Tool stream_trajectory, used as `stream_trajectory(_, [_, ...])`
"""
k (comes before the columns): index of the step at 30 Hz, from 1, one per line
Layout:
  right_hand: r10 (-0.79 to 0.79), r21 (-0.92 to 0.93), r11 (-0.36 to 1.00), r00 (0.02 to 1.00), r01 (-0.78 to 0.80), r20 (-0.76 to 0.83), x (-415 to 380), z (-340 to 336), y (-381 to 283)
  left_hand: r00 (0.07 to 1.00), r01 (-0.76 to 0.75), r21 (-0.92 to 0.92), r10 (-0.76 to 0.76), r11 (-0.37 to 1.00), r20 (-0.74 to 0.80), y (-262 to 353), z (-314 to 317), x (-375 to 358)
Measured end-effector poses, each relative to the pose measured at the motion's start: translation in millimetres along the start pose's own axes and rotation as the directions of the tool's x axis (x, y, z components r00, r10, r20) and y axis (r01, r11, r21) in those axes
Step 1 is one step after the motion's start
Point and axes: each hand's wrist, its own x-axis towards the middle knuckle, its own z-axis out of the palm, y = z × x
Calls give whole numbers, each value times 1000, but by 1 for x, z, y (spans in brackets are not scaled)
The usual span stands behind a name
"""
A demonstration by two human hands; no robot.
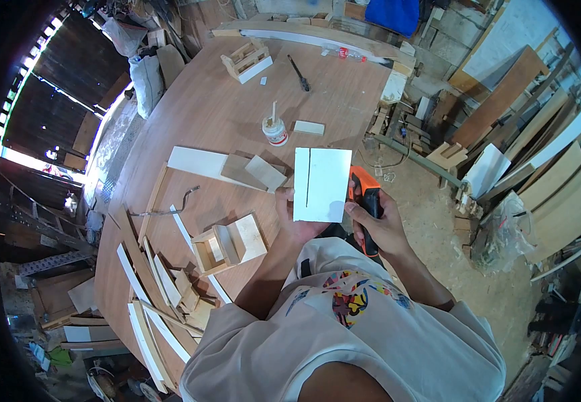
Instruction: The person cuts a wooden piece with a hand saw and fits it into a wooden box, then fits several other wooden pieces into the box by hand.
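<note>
My left hand grips the left edge of a white rectangular board, held upright in front of me. A straight dark line or slot runs down the board left of its middle. In my right hand is an orange-and-black hand tool, close against the board's right edge. The board hides part of this tool, so I cannot make out its exact kind. Beyond the board, a small white block lies on the wooden table near a glue jar with a stick in it.
A small wooden box and wood strips lie on the left. Farther back are a slatted wooden piece and a dark-handled tool. A bent metal rod rests at left. Boards lean along the right wall.
</note>
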Motion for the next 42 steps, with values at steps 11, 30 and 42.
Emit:
stream_trajectory(11, [-4, 157, 988, 1000, 6, -14, -2, -4, -1, 929, -34, 462, 198, 886, -312, 19, -57, 8])
stream_trajectory(30, [-2, 166, 986, 999, 10, -49, -5, -10, 0, 947, 301, 838, 246, -456, -206, -19, -225, -11])
stream_trajectory(42, [21, 140, 990, 999, -16, -38, -3, -5, 2, 758, 534, 816, 302, 219, -578, 3, -237, 2])
